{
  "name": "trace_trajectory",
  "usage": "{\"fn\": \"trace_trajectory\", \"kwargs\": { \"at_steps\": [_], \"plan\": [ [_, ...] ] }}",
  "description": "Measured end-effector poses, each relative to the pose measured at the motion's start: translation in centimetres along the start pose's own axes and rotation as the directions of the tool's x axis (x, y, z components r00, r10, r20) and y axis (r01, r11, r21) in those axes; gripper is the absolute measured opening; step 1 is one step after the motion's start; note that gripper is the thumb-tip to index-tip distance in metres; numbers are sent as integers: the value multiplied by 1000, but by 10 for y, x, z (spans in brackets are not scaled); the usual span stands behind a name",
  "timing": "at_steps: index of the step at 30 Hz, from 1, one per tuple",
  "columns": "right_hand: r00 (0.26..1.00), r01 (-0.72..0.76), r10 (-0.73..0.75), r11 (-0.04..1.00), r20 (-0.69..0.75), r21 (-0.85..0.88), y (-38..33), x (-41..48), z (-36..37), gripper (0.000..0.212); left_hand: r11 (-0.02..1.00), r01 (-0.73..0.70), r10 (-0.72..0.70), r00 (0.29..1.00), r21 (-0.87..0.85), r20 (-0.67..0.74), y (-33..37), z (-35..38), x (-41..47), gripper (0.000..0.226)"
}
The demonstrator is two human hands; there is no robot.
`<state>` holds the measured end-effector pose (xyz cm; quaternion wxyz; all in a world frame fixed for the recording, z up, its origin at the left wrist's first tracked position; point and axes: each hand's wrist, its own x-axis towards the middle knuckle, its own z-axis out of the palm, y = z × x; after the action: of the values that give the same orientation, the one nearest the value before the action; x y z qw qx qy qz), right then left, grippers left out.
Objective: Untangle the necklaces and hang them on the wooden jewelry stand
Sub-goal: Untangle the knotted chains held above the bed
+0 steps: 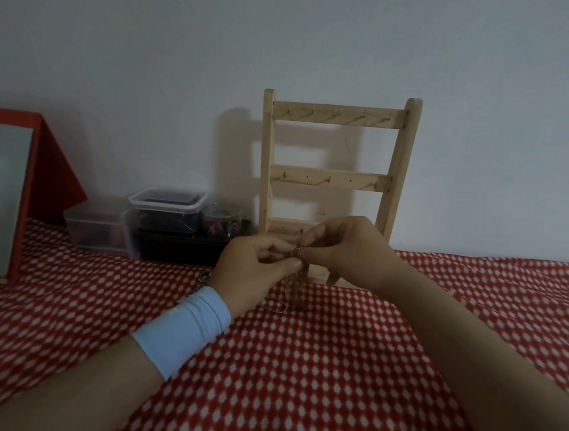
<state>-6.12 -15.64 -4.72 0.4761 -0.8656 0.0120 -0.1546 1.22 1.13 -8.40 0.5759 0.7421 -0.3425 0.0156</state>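
While both hands [293, 257] meet, curled fingertips [303, 242] pinch necklaces [292, 284].

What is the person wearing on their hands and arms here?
The left hand is bare, with a wide, plain pale blue wristband snug around the wrist; the left forearm behind it is uncovered. The right hand and right forearm are bare, with no sleeve or band. No gloves; no ring or watch shows, though the picture is dim.
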Motion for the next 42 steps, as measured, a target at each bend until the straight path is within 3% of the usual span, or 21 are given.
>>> {"fn": "trace_trajectory", "kwargs": {
  "at_steps": [3, 8, 13, 15, 17, 20, 25, 29, 34, 39, 42],
  "plan": [
    [1000, -20, 19, 997, -21, -74, 1, 2, -3, 7, 997, -51, 53, 998, 55, -35, 0, -4, 1, 8],
    [999, -3, 11, 985, 43, -171, 2, 2, -1, 19, 972, -66, 54, 997, 227, 60, -4, 0, 3, 17],
    [993, -42, 71, 962, 99, -270, 3, 2, 0, 7, 995, 95, -91, 992, -40, 84, -2, 4, 3, 23],
    [985, -55, 88, 974, 146, -219, 4, 1, 1, 12, 972, 165, -153, 985, -166, 80, -4, 2, 5, 25],
    [980, -91, 99, 994, 172, -53, 3, -1, 1, 19, 951, 192, -173, 980, -241, 98, -4, 0, 5, 27],
    [986, -141, 125, 979, 109, 150, 0, -2, 2, 26, 957, 174, -148, 981, -232, 124, -5, 0, 5, 25],
    [980, -184, 147, 934, 137, 308, 0, -2, 1, 26, 973, 141, -118, 984, -184, 134, -3, 2, 4, 18],
    [980, -151, 104, 942, 169, 298, 3, -1, -3, 10, 947, 180, -169, 984, -266, 65, -3, 0, 5, 21],
    [983, -156, 146, 984, 115, 89, 3, -2, -3, 7, 861, 268, -238, 963, -432, 123, -5, 0, 10, 32],
    [985, -139, 124, 982, 117, 129, 1, -2, -1, 15, 865, 300, -268, 954, -403, 134, -8, 1, 9, 32],
    [990, -82, 63, 985, 129, 151, -1, -4, -2, 18, 952, 204, -192, 979, -229, 74, -6, -2, 6, 22]
  ]
}}
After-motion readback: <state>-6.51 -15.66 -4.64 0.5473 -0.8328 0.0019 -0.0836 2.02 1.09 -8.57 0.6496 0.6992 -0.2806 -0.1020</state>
